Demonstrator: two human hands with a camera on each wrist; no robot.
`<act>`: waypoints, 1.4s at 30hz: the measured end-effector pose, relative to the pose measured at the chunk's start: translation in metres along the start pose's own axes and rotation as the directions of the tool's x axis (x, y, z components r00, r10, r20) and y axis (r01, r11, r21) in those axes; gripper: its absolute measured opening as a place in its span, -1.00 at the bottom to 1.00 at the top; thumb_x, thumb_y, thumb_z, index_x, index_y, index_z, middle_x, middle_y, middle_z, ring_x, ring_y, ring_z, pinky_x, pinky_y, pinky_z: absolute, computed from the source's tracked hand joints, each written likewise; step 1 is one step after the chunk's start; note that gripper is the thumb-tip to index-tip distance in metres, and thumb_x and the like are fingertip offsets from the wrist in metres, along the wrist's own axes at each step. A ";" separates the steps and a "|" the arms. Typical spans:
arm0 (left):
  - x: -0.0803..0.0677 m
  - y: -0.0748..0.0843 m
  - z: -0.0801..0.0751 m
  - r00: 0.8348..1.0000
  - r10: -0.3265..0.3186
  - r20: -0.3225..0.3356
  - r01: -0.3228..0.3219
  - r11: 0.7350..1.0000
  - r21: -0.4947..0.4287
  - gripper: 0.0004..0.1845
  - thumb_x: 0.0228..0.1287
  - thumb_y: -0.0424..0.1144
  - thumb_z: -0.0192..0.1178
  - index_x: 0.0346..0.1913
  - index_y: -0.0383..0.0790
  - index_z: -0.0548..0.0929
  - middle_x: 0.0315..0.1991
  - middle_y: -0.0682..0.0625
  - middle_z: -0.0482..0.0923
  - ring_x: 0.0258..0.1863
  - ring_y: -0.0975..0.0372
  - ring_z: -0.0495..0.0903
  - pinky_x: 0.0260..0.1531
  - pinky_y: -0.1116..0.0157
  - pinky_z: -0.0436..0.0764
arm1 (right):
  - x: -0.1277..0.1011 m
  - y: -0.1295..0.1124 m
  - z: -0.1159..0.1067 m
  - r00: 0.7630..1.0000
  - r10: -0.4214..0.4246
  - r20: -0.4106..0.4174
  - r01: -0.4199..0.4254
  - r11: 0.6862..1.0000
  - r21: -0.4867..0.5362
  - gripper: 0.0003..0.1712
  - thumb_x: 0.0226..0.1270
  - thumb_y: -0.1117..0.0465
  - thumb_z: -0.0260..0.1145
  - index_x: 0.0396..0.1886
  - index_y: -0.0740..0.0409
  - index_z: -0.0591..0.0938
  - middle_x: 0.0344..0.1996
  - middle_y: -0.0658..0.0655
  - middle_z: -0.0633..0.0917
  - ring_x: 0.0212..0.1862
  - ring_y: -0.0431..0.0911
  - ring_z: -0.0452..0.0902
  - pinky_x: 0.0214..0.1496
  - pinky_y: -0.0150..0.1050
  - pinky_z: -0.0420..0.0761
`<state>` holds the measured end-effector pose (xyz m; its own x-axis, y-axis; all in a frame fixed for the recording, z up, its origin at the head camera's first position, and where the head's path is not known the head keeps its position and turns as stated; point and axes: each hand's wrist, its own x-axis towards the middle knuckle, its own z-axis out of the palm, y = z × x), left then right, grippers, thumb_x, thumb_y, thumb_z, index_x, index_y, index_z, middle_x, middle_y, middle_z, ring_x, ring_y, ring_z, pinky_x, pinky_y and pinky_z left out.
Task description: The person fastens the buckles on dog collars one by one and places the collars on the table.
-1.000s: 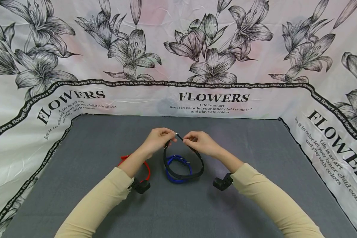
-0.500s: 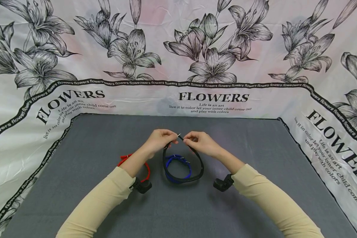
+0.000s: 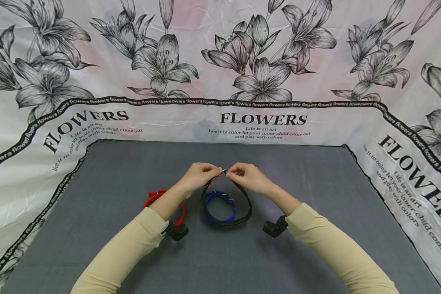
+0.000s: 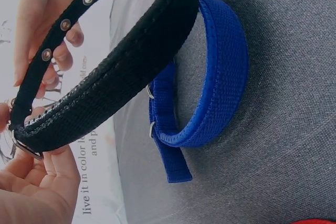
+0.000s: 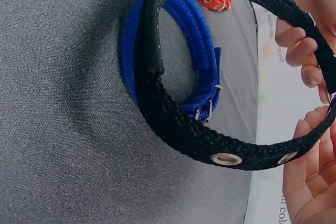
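A black collar [image 3: 248,207] with metal eyelets [image 5: 226,159] hangs as a loop from both hands, above the cloth. My left hand [image 3: 198,175] pinches it at the buckle end, where metal hardware [image 4: 26,149] shows beside the fingers in the left wrist view. With thumb and fingers, my right hand [image 3: 249,176] pinches the strap end, right by the left fingertips. In the head view the strap end meets the buckle between the hands; fingers partly hide it. Behind the loop, a blue collar [image 4: 228,72], buckled into a ring, rests on the cloth.
A red collar [image 3: 183,212] lies on the grey cloth [image 3: 228,261], partly hidden under the left forearm. Black wrist cameras [image 3: 275,226] hang below both sleeves. A white flower-printed backdrop [image 3: 191,118] rises behind the cloth's far edge.
My left hand has shifted a little right and nearer to me, bringing the buckle up to the right fingertips. The gap between the hands has narrowed. The right hand stays nearly in place.
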<state>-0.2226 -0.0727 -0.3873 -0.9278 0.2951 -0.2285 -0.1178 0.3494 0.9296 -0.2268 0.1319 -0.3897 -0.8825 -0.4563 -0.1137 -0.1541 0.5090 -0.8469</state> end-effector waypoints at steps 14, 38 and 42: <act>-0.001 0.002 -0.002 1.000 0.026 -0.013 -0.027 0.999 -0.027 -0.71 0.28 -0.05 0.13 -0.12 -0.19 0.63 -0.28 -0.14 0.63 -0.30 -0.09 0.56 -0.49 0.34 0.47 | -0.001 -0.002 -0.001 0.999 -0.030 0.022 0.030 0.999 -0.025 -0.66 0.35 0.01 0.14 0.00 0.08 0.56 -0.21 0.16 0.62 -0.25 0.10 0.54 -0.28 -0.21 0.49; -0.005 0.005 0.002 0.999 -0.033 0.000 0.032 0.993 -0.112 -0.68 0.31 -0.05 0.10 -0.11 -0.26 0.58 -0.19 -0.20 0.64 -0.33 0.05 0.64 -0.24 0.17 0.62 | -0.006 -0.006 -0.002 1.000 -0.007 0.025 0.007 1.000 -0.017 -0.69 0.36 0.07 0.15 -0.04 0.15 0.55 -0.28 0.22 0.64 -0.36 0.12 0.61 -0.24 0.04 0.56; -0.002 0.002 0.002 0.999 -0.038 -0.023 0.034 0.988 -0.154 -0.66 0.35 0.01 0.02 -0.06 -0.20 0.52 -0.23 -0.18 0.66 -0.31 0.04 0.67 -0.24 0.14 0.63 | -0.004 0.000 -0.002 1.000 -0.016 0.021 0.017 1.000 -0.010 -0.68 0.34 0.04 0.16 -0.05 0.14 0.56 -0.24 0.29 0.63 -0.36 0.14 0.61 -0.24 0.10 0.54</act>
<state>-0.2200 -0.0708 -0.3850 -0.9305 0.2612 -0.2567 -0.2021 0.2184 0.9547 -0.2246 0.1353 -0.3879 -0.8705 -0.4796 -0.1106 -0.1732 0.5088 -0.8433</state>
